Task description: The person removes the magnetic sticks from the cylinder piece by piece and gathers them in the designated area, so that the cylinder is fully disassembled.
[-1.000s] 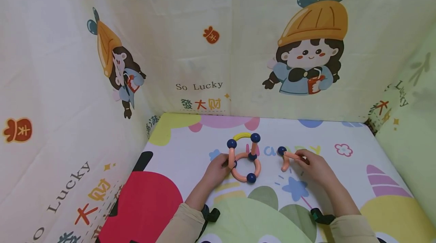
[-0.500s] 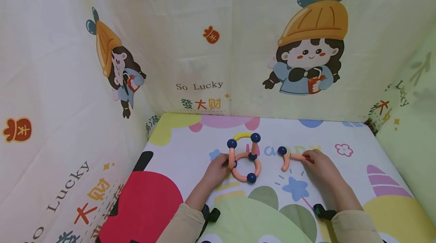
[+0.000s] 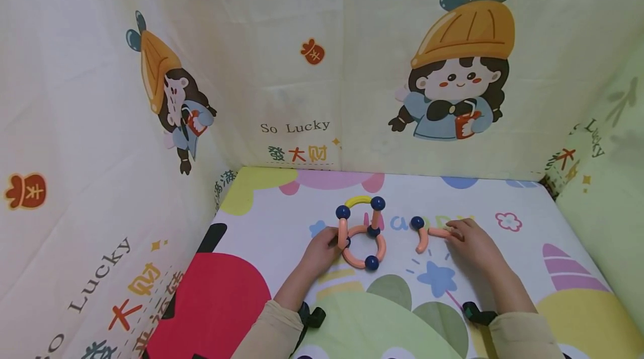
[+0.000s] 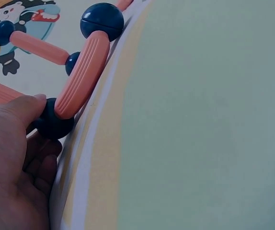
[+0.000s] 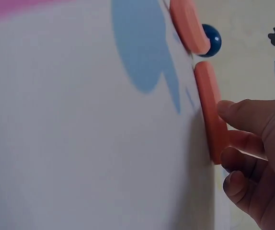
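A magnetic ball-and-stick frame stands on the table, with a ring of curved salmon rods and navy balls below and a yellow curved rod on top. My left hand grips it at its left side. In the left wrist view the thumb and fingers pinch a navy ball where two salmon rods meet. To the right, my right hand pinches a straight salmon rod near its right end. Beside the rod's other end lies a curved salmon rod, and a navy ball sits against that piece.
A printed cloth covers the table. Patterned fabric walls enclose it at the back, left and right. Black wrist camera mounts hang at both sleeves, close over the cloth.
The right hand has drawn the straight rod rightward, away from the loose navy ball, and lowered it beside the curved rod. The left hand and the frame have stayed in place.
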### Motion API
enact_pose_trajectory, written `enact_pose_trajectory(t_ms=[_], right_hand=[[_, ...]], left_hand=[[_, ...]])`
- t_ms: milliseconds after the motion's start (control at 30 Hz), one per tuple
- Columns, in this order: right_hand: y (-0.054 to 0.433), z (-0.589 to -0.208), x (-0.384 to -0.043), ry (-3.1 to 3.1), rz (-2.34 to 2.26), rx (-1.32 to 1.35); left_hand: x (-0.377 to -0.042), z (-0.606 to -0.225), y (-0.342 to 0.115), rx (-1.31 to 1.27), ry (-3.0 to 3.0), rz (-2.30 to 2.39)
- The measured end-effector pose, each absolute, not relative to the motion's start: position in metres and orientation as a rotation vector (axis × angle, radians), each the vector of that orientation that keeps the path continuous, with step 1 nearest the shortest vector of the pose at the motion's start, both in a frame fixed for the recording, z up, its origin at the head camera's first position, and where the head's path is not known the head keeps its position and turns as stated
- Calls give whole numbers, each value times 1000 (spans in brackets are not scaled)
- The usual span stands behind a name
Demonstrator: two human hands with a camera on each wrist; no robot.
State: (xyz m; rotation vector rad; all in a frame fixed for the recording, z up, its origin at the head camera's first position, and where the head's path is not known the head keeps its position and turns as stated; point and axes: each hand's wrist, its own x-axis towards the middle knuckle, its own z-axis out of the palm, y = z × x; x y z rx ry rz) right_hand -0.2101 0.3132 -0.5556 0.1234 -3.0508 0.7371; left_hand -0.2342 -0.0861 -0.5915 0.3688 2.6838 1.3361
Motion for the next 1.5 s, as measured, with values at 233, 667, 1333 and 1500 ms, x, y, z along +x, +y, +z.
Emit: enact_pose_trajectory(t_ms=[233,667,1333,1500], right_hand=[[298,-544,-206,-2986,826,179],[248,-542,-198,-2918,1007,386],[181,-565,-187,-2837,1408,904],[173,-572,-186,-2867,1427,915]], left_hand=[[-236,-592,-85,349,2669,1341],[-234,-591,-86,371,2668,1378],[-234,-590,-83,344,2645,1386],[-232,-590,-85,353,2652,1375]])
